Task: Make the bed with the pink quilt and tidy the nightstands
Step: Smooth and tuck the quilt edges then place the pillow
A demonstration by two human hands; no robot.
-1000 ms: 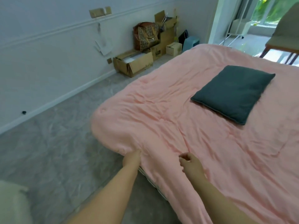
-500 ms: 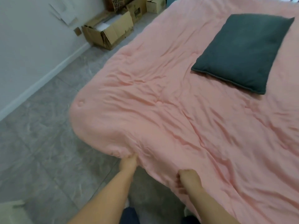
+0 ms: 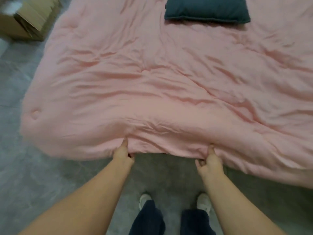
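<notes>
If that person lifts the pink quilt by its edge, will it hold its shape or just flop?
Probably flop: the pink quilt is creased all over and bunches where the left hand and right hand pinch its edge. Its puffy, rounded corner suggests padding, so likely bulky yet fairly light.

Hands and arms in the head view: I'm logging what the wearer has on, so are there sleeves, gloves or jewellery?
Both forearms are bare up to the frame edge, with no sleeves in view. The left hand and right hand wear no gloves; no rings, watch or bracelet show, though the picture is soft.
</notes>
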